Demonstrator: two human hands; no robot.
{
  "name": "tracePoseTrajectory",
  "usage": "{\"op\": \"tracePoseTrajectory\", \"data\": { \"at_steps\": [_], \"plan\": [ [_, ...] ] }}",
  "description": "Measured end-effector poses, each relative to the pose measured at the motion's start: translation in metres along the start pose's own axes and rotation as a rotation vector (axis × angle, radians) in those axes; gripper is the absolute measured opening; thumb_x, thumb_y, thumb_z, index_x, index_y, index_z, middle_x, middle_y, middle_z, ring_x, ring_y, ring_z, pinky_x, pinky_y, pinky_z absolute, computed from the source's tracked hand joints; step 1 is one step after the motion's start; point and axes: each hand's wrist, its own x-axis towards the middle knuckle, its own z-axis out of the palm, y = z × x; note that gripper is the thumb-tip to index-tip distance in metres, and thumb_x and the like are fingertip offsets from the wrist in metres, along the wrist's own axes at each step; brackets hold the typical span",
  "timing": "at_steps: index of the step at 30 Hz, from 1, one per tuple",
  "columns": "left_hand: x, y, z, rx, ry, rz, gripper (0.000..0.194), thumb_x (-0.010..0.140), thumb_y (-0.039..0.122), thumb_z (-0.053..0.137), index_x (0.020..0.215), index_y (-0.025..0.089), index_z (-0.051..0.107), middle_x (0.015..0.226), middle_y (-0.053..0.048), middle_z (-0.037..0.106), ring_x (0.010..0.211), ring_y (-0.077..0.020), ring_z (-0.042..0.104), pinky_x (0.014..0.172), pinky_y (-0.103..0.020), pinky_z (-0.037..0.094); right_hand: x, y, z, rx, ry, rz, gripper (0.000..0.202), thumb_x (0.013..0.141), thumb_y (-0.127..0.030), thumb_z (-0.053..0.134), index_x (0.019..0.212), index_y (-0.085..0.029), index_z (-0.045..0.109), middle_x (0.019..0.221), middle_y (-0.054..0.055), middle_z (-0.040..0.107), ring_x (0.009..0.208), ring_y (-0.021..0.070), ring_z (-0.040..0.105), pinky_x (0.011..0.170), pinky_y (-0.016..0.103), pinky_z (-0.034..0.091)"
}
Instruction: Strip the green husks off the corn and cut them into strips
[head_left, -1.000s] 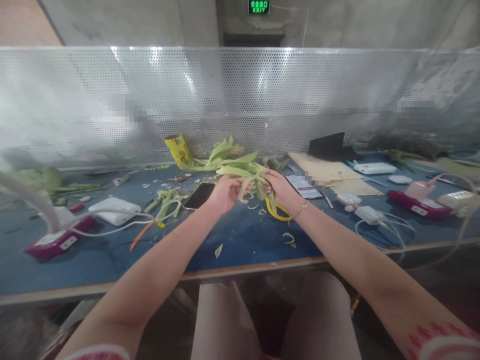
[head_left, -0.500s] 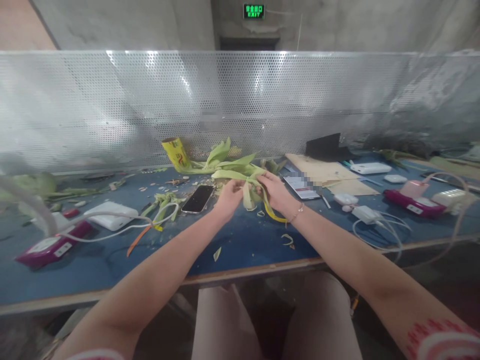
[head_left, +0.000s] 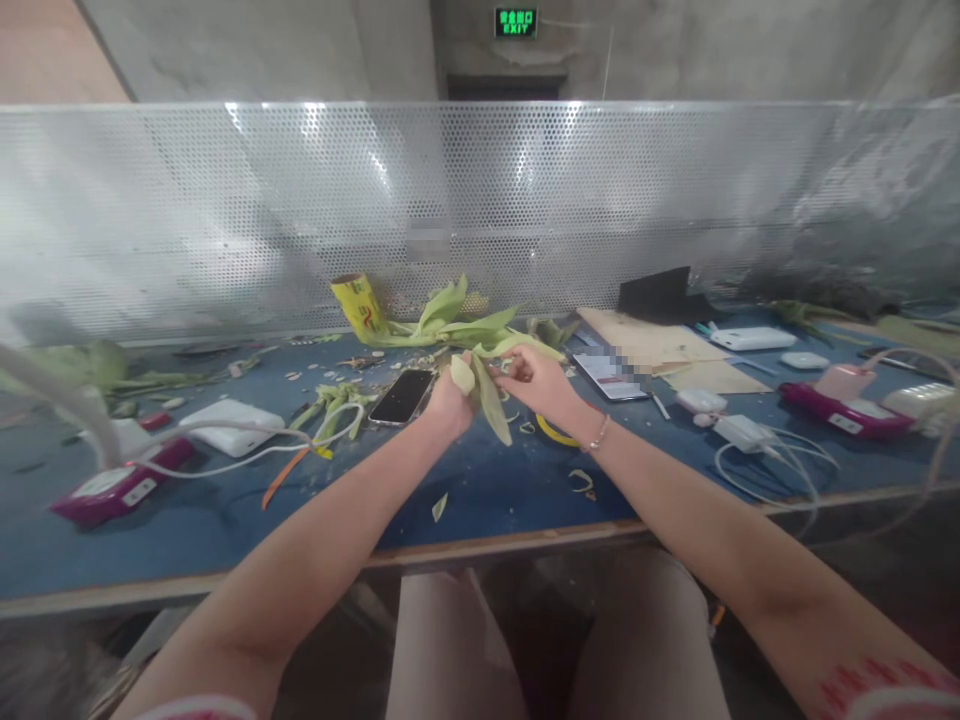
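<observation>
My left hand (head_left: 452,400) is closed around a bundle of broad pale green leaves (head_left: 491,400), held just above the blue table. One leaf hangs down to the right of the fingers, and a paler folded end sticks up by the thumb. My right hand (head_left: 546,388) is beside the bundle with its fingers curled in toward the thumb. Whatever is between those fingertips is too small to make out. Behind both hands lie more long green leaves (head_left: 442,310), next to a tilted yellow tube (head_left: 358,308). A yellow ring-like strip (head_left: 555,430) rests below my right wrist.
A black-screened phone (head_left: 403,396) lies left of my hands. Plant scraps (head_left: 334,405) and an orange strip (head_left: 283,478) lie farther left. Purple power strips (head_left: 124,487) with cables stand on both sides. Brown paper (head_left: 645,340) and a tablet (head_left: 609,376) are at right. A perforated metal screen (head_left: 480,200) borders the back.
The leaves between my hands have turned, so one now hangs down beside my left hand. My right hand has drawn slightly away from the left. The view has shifted a little.
</observation>
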Motion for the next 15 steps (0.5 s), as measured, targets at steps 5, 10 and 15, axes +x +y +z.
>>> {"op": "tracePoseTrajectory", "data": {
  "at_steps": [5,10,15],
  "plan": [
    [-0.002,0.01,-0.002,-0.01,-0.002,-0.154,0.025,0.084,0.034,0.049,0.071,0.014,0.058,0.052,-0.001,0.053,0.044,-0.0124,0.048,0.05,-0.029,0.044,-0.005,-0.008,-0.029,-0.25,0.08,-0.309,0.035,0.084,-0.028,0.052,0.05,-0.021,0.05,0.045,-0.003,0.039,0.046,0.0111,0.035,0.053,0.028,0.029],
    [-0.002,0.009,-0.001,0.049,-0.071,-0.213,0.024,0.08,0.036,0.054,0.07,0.014,0.06,0.056,-0.003,0.057,0.046,-0.0133,0.05,0.047,-0.028,0.042,-0.002,-0.011,-0.031,-0.301,0.26,-0.377,0.011,0.084,-0.026,0.051,0.083,-0.023,0.062,0.073,0.003,0.055,0.065,0.0166,0.05,0.062,0.032,0.041],
    [-0.013,0.007,0.006,0.196,-0.135,-0.342,0.032,0.082,0.043,0.052,0.067,0.015,0.058,0.053,-0.003,0.056,0.048,-0.0136,0.051,0.047,-0.026,0.04,0.0,-0.012,-0.02,-0.38,-0.043,-0.516,0.034,0.081,-0.025,0.056,0.115,-0.024,0.056,0.113,0.01,0.058,0.11,0.0246,0.051,0.093,0.044,0.042]
  ]
}}
